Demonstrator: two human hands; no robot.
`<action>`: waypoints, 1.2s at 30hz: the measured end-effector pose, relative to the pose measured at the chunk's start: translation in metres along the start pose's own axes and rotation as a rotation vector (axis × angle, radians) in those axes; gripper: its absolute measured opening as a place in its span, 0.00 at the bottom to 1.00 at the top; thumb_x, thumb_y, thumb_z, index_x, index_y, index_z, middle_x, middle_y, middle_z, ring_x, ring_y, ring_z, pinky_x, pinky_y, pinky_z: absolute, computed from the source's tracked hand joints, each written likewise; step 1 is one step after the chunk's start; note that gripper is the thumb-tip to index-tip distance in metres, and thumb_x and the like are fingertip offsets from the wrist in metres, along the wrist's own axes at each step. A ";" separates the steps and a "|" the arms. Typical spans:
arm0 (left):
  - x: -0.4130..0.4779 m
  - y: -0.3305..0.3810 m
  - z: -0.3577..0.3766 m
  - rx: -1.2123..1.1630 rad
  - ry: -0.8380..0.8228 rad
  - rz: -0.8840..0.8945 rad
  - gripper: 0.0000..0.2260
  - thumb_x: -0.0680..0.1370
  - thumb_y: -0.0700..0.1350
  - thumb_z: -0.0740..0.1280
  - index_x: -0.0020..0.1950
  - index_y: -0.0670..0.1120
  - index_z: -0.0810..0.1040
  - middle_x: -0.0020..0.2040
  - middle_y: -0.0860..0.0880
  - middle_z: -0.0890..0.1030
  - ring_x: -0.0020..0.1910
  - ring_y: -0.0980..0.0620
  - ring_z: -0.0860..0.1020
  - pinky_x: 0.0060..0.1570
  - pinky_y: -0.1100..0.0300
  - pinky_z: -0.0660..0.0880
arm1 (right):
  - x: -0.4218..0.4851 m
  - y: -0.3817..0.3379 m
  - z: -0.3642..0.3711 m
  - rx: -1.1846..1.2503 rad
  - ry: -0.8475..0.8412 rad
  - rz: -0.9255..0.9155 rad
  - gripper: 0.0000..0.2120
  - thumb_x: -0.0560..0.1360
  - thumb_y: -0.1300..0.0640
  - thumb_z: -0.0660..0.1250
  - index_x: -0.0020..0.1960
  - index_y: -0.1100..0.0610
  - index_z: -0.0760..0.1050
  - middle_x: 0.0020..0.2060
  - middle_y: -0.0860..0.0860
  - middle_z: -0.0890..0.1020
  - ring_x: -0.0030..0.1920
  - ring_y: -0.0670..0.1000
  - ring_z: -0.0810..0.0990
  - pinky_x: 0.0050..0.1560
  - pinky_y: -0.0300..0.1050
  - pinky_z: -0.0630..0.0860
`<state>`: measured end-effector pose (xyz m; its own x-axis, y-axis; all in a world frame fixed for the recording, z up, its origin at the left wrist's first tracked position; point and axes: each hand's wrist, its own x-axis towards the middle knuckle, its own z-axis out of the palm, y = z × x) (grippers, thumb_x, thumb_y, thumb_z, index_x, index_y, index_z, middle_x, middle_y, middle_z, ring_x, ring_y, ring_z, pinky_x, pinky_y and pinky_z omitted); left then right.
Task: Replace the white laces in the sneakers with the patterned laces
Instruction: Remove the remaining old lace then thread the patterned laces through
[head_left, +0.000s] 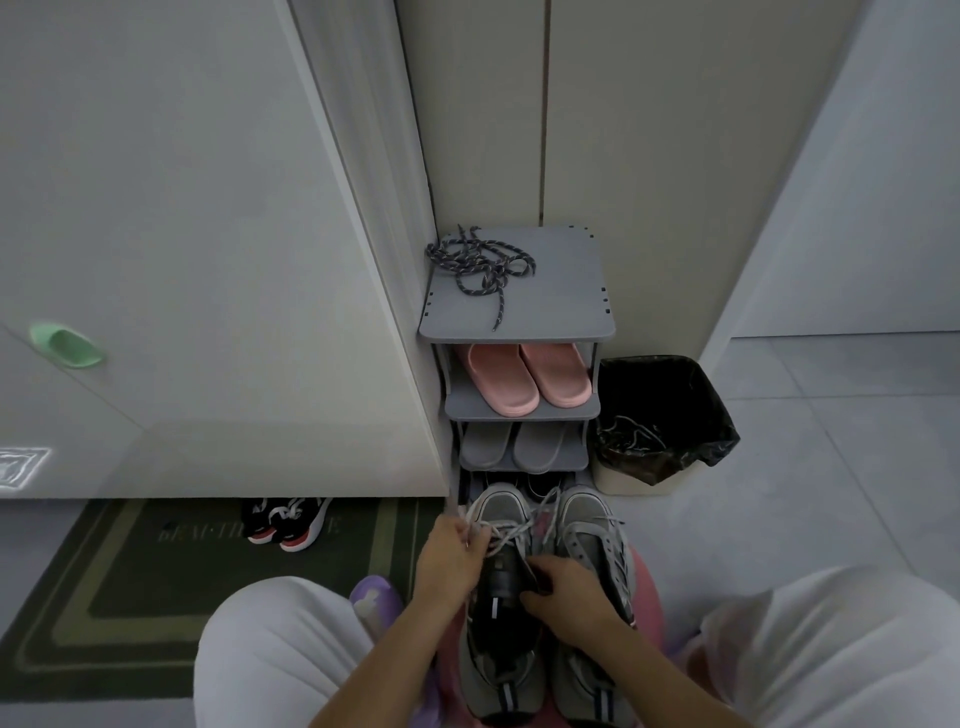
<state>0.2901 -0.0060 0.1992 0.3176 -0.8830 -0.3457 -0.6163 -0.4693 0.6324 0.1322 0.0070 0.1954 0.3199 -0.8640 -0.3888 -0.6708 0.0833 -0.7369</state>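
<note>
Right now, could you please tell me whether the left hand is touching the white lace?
Touching. The head view shows the left hand with its fingers curled round the white lace, pulling it up from the sneaker.

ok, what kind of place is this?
Probably a home entryway: a tiered shoe rack holding pink slippers stands in the corner, a doormat lies on the floor, and a lined bin sits beside the rack.

Grey sneakers (545, 587), white laces (511, 532), dark speckled laces (480, 267), pink slippers (527, 376).
</note>
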 end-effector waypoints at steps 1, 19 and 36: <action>-0.002 -0.003 0.001 -0.002 -0.016 -0.005 0.10 0.78 0.51 0.64 0.47 0.44 0.72 0.44 0.49 0.76 0.46 0.48 0.76 0.42 0.60 0.67 | 0.001 0.000 0.000 -0.005 -0.001 0.000 0.13 0.73 0.60 0.66 0.57 0.56 0.78 0.51 0.51 0.82 0.46 0.44 0.76 0.38 0.24 0.67; 0.015 0.010 -0.024 0.075 -0.121 0.044 0.18 0.78 0.48 0.65 0.29 0.47 0.66 0.31 0.50 0.74 0.30 0.53 0.74 0.35 0.59 0.71 | 0.002 0.001 -0.001 -0.027 -0.015 -0.006 0.10 0.72 0.60 0.65 0.53 0.58 0.79 0.43 0.49 0.80 0.46 0.47 0.78 0.46 0.38 0.73; 0.032 0.012 -0.048 0.028 -0.080 -0.030 0.14 0.76 0.51 0.67 0.36 0.43 0.76 0.35 0.44 0.80 0.33 0.49 0.77 0.35 0.59 0.72 | 0.003 0.001 0.002 -0.030 -0.026 0.012 0.08 0.73 0.60 0.64 0.51 0.58 0.79 0.42 0.50 0.80 0.46 0.50 0.79 0.49 0.41 0.76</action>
<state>0.3272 -0.0405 0.2290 0.2787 -0.8642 -0.4189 -0.6279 -0.4940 0.6014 0.1338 0.0053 0.1923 0.3289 -0.8498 -0.4119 -0.6940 0.0783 -0.7157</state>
